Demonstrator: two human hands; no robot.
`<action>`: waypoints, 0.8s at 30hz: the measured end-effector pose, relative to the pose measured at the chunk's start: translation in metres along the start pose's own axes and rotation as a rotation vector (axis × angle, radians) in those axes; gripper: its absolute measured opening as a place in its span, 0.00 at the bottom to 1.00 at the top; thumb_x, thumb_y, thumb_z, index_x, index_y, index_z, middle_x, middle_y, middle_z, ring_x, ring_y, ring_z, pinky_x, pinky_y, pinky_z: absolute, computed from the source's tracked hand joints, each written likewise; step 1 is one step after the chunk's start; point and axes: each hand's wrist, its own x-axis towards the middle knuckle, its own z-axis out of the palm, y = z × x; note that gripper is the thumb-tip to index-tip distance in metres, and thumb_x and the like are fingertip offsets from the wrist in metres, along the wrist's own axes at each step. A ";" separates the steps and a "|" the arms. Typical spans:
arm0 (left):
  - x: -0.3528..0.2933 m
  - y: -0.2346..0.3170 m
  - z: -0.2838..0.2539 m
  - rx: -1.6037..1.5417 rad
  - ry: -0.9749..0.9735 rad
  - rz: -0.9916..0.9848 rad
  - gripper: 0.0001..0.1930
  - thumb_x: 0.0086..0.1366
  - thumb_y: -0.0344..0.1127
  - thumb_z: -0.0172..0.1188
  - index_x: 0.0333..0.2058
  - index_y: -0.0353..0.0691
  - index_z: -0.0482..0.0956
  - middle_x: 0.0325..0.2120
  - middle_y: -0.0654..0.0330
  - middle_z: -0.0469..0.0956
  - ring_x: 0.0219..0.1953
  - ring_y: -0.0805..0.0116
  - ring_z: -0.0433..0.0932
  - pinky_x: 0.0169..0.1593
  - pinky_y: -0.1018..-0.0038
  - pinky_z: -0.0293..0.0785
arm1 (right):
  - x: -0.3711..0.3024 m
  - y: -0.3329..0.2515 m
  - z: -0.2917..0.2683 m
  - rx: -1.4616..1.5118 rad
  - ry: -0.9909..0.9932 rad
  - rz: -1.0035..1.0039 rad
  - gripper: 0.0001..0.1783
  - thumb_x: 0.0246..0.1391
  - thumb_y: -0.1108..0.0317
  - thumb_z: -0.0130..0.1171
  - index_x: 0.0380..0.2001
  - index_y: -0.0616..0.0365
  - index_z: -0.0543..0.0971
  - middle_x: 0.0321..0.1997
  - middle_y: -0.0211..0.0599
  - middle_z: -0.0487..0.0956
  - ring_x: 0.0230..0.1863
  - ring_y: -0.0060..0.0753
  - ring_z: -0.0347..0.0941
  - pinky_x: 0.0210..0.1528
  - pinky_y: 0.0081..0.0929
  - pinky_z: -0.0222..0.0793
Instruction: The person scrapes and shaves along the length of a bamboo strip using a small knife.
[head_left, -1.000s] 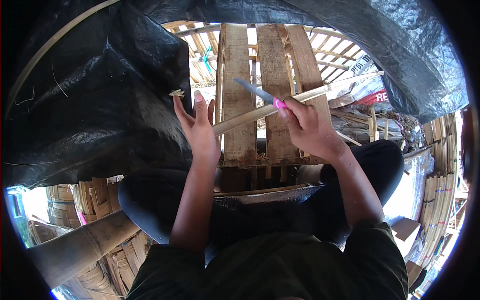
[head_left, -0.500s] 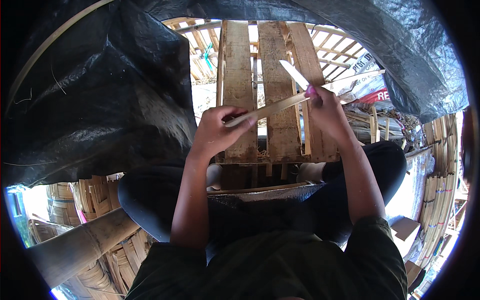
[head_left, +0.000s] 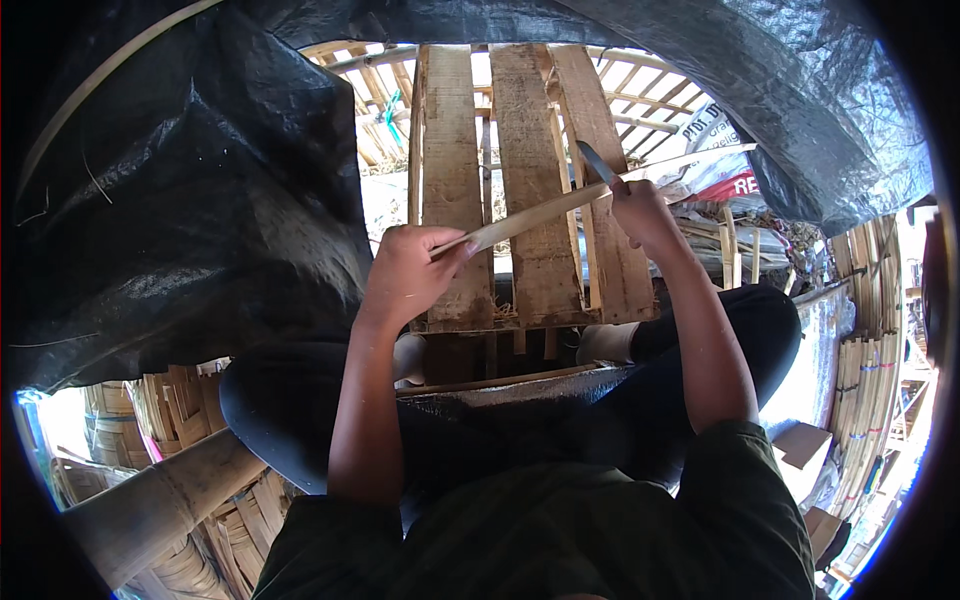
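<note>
A long pale bamboo strip (head_left: 545,212) slants up from left to right above a stand of wooden planks (head_left: 450,130). My left hand (head_left: 412,268) pinches its lower left end between thumb and fingers. My right hand (head_left: 643,215) is closed round the handle of a knife (head_left: 597,162), and most of that handle is hidden in my fist. The blade points up and to the left, crossing the strip close to my right hand. Beyond that hand the strip's thin far end reaches out to the right.
Black plastic sheeting (head_left: 190,200) hangs at the left, and a grey tarp (head_left: 800,90) at the upper right. A printed white and red sack (head_left: 722,165) lies beyond my right hand. Bundled bamboo strips (head_left: 865,400) stand at the right. A thick bamboo pole (head_left: 165,505) crosses the lower left.
The knife blade has turned, showing darker now, and sits nearer the strip. My left hand has turned, its back showing more. The whole view has shifted slightly.
</note>
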 end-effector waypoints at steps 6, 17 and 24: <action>0.001 -0.012 0.015 0.054 0.111 0.136 0.11 0.65 0.42 0.65 0.37 0.40 0.86 0.20 0.51 0.78 0.23 0.57 0.79 0.30 0.69 0.72 | -0.020 -0.014 0.021 -0.081 -0.034 -0.147 0.28 0.69 0.51 0.43 0.36 0.67 0.81 0.28 0.61 0.81 0.30 0.62 0.80 0.36 0.48 0.76; 0.014 -0.021 0.028 0.212 0.200 0.415 0.11 0.55 0.31 0.70 0.39 0.41 0.86 0.25 0.55 0.73 0.33 0.56 0.75 0.36 0.63 0.72 | -0.010 0.019 0.023 0.026 0.224 -0.378 0.21 0.66 0.58 0.48 0.35 0.67 0.80 0.31 0.62 0.80 0.36 0.65 0.78 0.36 0.52 0.71; 0.022 -0.027 0.022 0.181 0.384 0.487 0.08 0.54 0.30 0.72 0.34 0.38 0.87 0.20 0.57 0.71 0.25 0.62 0.72 0.29 0.67 0.67 | -0.019 0.004 -0.030 0.132 0.263 -0.168 0.27 0.67 0.54 0.49 0.28 0.71 0.80 0.21 0.64 0.76 0.25 0.62 0.78 0.33 0.49 0.71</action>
